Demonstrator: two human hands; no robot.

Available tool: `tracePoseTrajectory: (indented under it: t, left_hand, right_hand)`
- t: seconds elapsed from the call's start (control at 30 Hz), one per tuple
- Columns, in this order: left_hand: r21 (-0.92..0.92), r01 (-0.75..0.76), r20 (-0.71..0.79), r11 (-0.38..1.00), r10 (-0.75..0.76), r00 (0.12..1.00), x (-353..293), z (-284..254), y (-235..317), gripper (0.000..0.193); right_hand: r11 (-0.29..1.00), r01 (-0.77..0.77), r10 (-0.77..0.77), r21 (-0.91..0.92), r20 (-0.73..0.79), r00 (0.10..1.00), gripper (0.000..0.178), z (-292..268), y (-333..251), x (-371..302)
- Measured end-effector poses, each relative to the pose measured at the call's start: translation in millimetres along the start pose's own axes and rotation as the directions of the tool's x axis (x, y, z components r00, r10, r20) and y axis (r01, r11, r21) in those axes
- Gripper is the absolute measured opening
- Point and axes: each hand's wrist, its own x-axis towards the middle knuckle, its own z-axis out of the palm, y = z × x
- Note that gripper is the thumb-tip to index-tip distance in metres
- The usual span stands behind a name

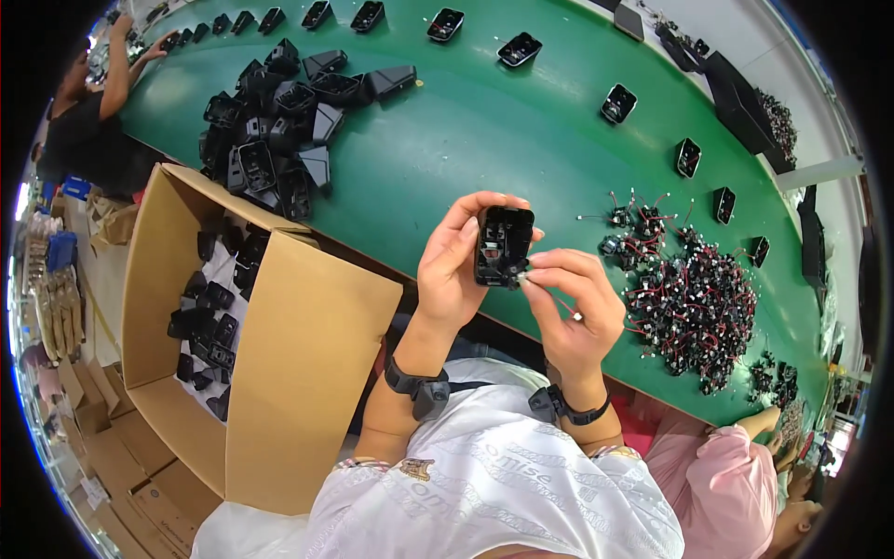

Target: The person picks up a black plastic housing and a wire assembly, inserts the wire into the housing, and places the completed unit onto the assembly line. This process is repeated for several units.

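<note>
My left hand (447, 270) is wrapped round a black plastic housing (504, 233), its open hollow side facing up. Inside the housing small black and pale parts show. At the housing's lower right corner, my right hand (579, 303) pinches a small dark part with a wire (563, 306) that ends in a white connector. The part touches the housing's edge; its exact shape is partly hidden by the fingers. To the right of my right hand lies a large pile of small black parts with red wires (694, 303).
Black housings are heaped (279, 130) on the green table (447, 140) at the left. More housings (618, 103) stand in a curved row along its far side. An open cardboard box (307, 373) with black parts stands at my left. Co-workers sit at far left and right.
</note>
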Motion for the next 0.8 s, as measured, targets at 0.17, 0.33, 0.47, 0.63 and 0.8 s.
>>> tracePoseTrajectory:
  t: [0.17,0.33,0.47,0.63,0.8]
  left_hand:
    - [0.090,-0.036,0.030,0.995,0.034,0.999,-4.3,2.4,-0.3,0.041]
    - [0.130,-0.047,0.027,0.990,0.043,0.999,-4.7,4.4,-3.6,0.041]
    - [0.075,-0.043,0.051,0.996,0.040,0.998,-2.8,8.2,-7.7,0.036]
    - [0.244,-0.070,-0.058,0.967,0.087,0.995,-0.1,13.9,-14.2,0.032]
    - [0.325,0.162,-0.169,0.932,-0.111,0.979,-2.3,-0.3,-12.0,0.033]
  right_hand:
    - [0.991,0.104,-0.102,-0.086,0.032,0.994,0.022,4.3,-0.4,-2.4]
    - [0.996,0.038,-0.037,-0.078,0.015,0.999,0.021,6.1,-0.4,-9.1]
    - [0.996,0.004,-0.005,-0.094,-0.013,1.000,0.020,2.5,0.3,-8.6]
    - [0.999,0.013,-0.012,-0.052,0.011,1.000,0.016,-7.2,-2.5,-2.3]
    - [0.988,-0.104,0.106,0.110,-0.017,0.994,0.015,-7.8,8.6,-4.3]
